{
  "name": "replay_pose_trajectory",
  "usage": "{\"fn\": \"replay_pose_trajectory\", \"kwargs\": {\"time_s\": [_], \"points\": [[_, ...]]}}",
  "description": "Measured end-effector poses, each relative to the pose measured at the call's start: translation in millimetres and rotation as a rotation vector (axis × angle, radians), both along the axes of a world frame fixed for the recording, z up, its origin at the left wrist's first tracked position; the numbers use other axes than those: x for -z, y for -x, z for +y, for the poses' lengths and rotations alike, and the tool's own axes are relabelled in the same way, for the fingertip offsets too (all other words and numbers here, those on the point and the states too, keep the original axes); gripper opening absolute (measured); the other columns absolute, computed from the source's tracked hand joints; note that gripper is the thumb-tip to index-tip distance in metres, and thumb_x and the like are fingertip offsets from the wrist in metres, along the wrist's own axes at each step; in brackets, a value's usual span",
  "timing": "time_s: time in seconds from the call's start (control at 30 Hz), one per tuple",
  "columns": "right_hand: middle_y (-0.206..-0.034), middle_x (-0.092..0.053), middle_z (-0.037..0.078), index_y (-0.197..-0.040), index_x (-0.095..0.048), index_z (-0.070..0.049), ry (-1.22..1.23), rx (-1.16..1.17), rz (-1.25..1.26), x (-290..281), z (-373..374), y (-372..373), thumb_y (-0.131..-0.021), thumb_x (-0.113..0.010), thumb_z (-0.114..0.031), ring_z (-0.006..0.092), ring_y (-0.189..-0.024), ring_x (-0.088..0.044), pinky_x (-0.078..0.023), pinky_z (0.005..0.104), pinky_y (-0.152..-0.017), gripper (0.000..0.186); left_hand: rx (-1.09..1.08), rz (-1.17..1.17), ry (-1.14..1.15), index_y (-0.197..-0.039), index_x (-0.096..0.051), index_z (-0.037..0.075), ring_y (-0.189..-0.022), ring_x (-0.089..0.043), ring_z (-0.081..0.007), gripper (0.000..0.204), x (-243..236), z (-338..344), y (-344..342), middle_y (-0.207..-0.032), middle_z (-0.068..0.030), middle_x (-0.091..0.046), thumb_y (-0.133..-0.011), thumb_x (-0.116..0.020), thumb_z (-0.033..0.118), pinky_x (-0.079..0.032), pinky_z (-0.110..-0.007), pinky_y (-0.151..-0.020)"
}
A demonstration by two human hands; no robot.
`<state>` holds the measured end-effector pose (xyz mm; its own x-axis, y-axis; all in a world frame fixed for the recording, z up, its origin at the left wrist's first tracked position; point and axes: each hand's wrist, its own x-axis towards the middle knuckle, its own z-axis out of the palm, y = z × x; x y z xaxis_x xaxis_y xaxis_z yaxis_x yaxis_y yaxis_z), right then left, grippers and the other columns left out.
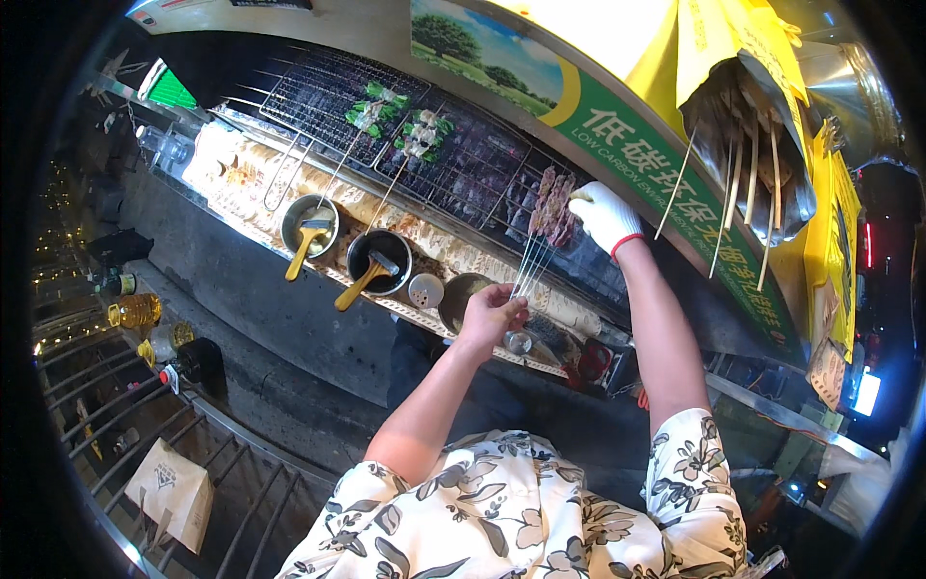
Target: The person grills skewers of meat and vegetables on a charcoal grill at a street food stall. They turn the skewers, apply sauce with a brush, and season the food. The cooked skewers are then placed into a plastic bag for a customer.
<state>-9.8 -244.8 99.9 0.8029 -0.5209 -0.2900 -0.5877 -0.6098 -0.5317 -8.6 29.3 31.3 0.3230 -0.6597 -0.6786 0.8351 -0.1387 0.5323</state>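
My bare left hand [492, 316] is closed round the thin stick ends of several meat skewers [552, 205]. Their pinkish-brown meat lies fanned together over the right part of the long charcoal grill [463, 164]. My right hand [605, 218], in a white knitted glove with a red cuff, has its fingers curled against the right side of that meat. Farther left on the wire rack lie two skewers of green vegetables with pale pieces, one bundle [376, 110] beyond the other bundle [423, 135]. Both stay apart from my hands.
On the front ledge stand a pot [310, 224] and a dark pot [379, 261], each with a wooden-handled brush, plus a shaker [425, 290]. A yellow bag [743, 58] with used sticks hangs at right. A metal rack [231, 454] with a paper bag [170, 494] stands lower left.
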Motion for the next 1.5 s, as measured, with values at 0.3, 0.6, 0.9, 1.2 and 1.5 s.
{"fn": "replay_pose_trajectory", "kwargs": {"time_s": [0.3,0.6,0.9,1.2,1.5], "points": [[-0.098,-0.075,0.019,-0.1,-0.076,-0.003,0.022,-0.077,-0.014,-24,42,25,-0.087,-0.07,-0.023,0.0321,-0.08,-0.072,-0.057,0.0419,-0.075,0.024,0.016,0.011,0.011,-0.119,-0.064,0.001,-0.086,-0.068,-0.0125,0.023,11,0,5,-0.099,-0.0044,-0.071,-0.098,-0.069,0.009,-0.056,-0.028,-0.073],[-0.124,-0.07,0.018,-0.124,-0.069,-0.004,0.327,0.051,0.001,46,-34,35,-0.094,-0.062,-0.021,0.0336,-0.117,-0.066,-0.05,0.0396,-0.102,0.036,0.017,0.006,0.007,-0.121,-0.063,0.001,-0.09,-0.069,-0.0147,0.026,2,14,11,-0.102,-0.0056,-0.071,-0.097,-0.071,0.009,-0.057,-0.03,-0.076],[-0.103,-0.077,0.015,-0.106,-0.077,-0.003,-0.067,-0.084,0.101,-63,90,91,-0.086,-0.075,-0.019,0.0251,-0.092,-0.075,-0.058,0.0347,-0.084,0.025,0.062,-0.074,-0.168,-0.132,-0.06,0.001,-0.09,-0.069,-0.0145,0.04,-4,115,11,-0.107,-0.0062,-0.072,-0.097,-0.073,0.015,-0.057,-0.03,-0.078],[-0.103,-0.071,0.017,-0.109,-0.072,-0.009,0.076,-0.316,0.127,117,221,81,-0.093,-0.064,-0.024,0.0375,-0.094,-0.068,-0.055,0.0471,-0.086,0.024,0.049,-0.099,-0.481,-0.128,-0.064,0.002,-0.082,-0.063,-0.0102,0.035,17,203,17,-0.1,-0.0028,-0.069,-0.096,-0.073,0.012,-0.054,-0.028,-0.069],[-0.101,-0.075,0.013,-0.098,-0.078,-0.009,0.15,-0.365,-0.019,175,214,87,-0.093,-0.062,-0.024,0.036,-0.094,-0.07,-0.056,0.0461,-0.084,0.022,0.067,-0.096,-0.448,-0.128,-0.063,0.005,-0.087,-0.064,-0.0101,0.034,5,194,15,-0.103,-0.0029,-0.073,-0.097,-0.071,0.014,-0.053,-0.028,-0.072]]}}
